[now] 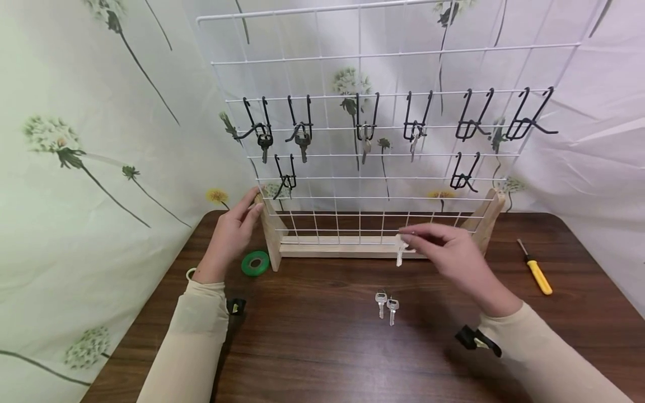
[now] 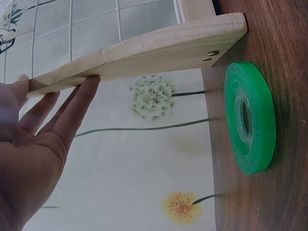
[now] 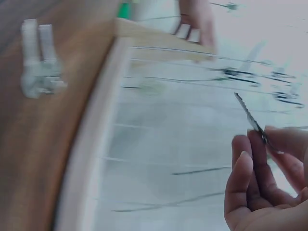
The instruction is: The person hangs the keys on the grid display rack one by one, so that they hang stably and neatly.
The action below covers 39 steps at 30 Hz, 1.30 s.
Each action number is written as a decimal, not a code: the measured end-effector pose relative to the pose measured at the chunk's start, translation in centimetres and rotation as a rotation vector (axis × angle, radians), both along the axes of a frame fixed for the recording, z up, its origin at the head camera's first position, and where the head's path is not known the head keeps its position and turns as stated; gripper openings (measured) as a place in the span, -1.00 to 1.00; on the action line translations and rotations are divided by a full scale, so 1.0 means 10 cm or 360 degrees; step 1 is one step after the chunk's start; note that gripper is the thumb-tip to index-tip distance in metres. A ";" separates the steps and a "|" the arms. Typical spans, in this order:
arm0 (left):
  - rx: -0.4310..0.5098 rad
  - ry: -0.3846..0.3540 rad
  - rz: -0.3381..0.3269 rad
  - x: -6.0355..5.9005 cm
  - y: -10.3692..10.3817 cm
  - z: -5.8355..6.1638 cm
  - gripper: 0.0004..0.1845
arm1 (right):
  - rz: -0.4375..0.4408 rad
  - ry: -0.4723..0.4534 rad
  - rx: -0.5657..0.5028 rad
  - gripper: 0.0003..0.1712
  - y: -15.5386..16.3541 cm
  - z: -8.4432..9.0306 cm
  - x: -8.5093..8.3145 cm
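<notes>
Right hand (image 1: 456, 252) pinching key (image 1: 400, 257) at fingertips, before rack (image 1: 342, 249); left hand (image 1: 234, 229), fingers extended, touching rack's side; open tabletop (image 1: 312, 313) nearside.

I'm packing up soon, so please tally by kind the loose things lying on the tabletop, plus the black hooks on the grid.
Keys on the tabletop: 2
Green tape roll: 1
Screwdriver: 1
Black hooks: 8
Total: 12
</notes>
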<state>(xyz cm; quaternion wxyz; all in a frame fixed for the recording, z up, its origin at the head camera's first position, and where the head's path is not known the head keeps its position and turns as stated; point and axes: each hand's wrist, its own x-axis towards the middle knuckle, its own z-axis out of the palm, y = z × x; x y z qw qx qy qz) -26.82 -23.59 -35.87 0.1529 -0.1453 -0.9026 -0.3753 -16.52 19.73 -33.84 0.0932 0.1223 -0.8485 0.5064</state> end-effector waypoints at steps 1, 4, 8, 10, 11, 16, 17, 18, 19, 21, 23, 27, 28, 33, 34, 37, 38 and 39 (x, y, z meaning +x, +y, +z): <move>0.0001 0.0004 -0.0003 0.00 0.00 0.00 -0.42 | -0.0022 0.0045 -0.0012 -0.75 0.03 0.08 0.03; -0.0002 0.0014 -0.0004 0.00 0.00 0.00 -0.42 | -0.0076 0.0192 -0.0131 -0.74 0.10 0.32 0.11; -0.0008 0.0026 0.0006 0.00 0.01 0.00 -0.43 | -0.0077 0.0426 -0.0490 -0.78 0.17 0.62 0.16; -0.0008 0.0027 0.0011 0.00 0.01 0.00 -0.43 | -0.0040 0.0525 -0.0683 -0.82 0.20 0.74 0.15; -0.0007 0.0028 0.0011 0.00 0.01 0.00 -0.43 | -0.0011 0.0559 -0.0791 -0.84 0.21 0.80 0.14; -0.0006 0.0014 0.0007 0.00 0.00 0.00 -0.42 | -0.0049 0.0637 -0.1041 -0.78 0.25 1.01 0.08; -0.0006 0.0012 0.0006 0.00 0.00 0.00 -0.42 | -0.0075 0.0643 -0.1069 -0.75 0.26 1.04 0.07; -0.0006 0.0010 0.0005 0.00 0.00 0.00 -0.42 | -0.0109 0.0648 -0.1082 -0.72 0.26 1.07 0.05; -0.0006 0.0011 0.0004 0.00 0.00 0.00 -0.42 | -0.0137 0.0645 -0.1095 -0.70 0.27 1.10 0.03; -0.0009 0.0010 0.0006 0.00 0.00 0.00 -0.42 | -0.0186 0.0624 -0.1104 -0.67 0.28 1.14 -0.02; -0.0013 0.0009 0.0006 0.00 0.00 -0.01 -0.42 | -0.0208 0.0581 -0.1105 -0.65 0.30 1.16 -0.06; -0.0022 0.0006 -0.0001 0.00 -0.01 -0.01 -0.42 | -0.0186 0.0501 -0.1112 -0.63 0.32 1.14 -0.14; -0.0022 0.0008 -0.0002 0.00 -0.01 -0.01 -0.42 | -0.0181 0.0492 -0.1117 -0.63 0.33 1.13 -0.16; -0.0021 0.0026 0.0000 -0.01 0.00 -0.01 -0.43 | -0.0175 0.0458 -0.1102 -0.65 0.36 1.10 -0.25; -0.0023 0.0029 0.0003 -0.01 0.00 -0.01 -0.42 | -0.0179 0.0452 -0.1091 -0.65 0.37 1.10 -0.26; -0.0027 0.0036 0.0010 -0.01 0.00 -0.01 -0.42 | -0.0195 0.0444 -0.1045 -0.65 0.40 1.08 -0.32; -0.0026 0.0036 0.0010 -0.01 0.00 -0.01 -0.42 | -0.0209 0.0443 -0.1021 -0.65 0.41 1.07 -0.33; -0.0024 0.0036 0.0011 -0.01 0.00 -0.01 -0.42 | -0.0221 0.0439 -0.0999 -0.66 0.42 1.06 -0.34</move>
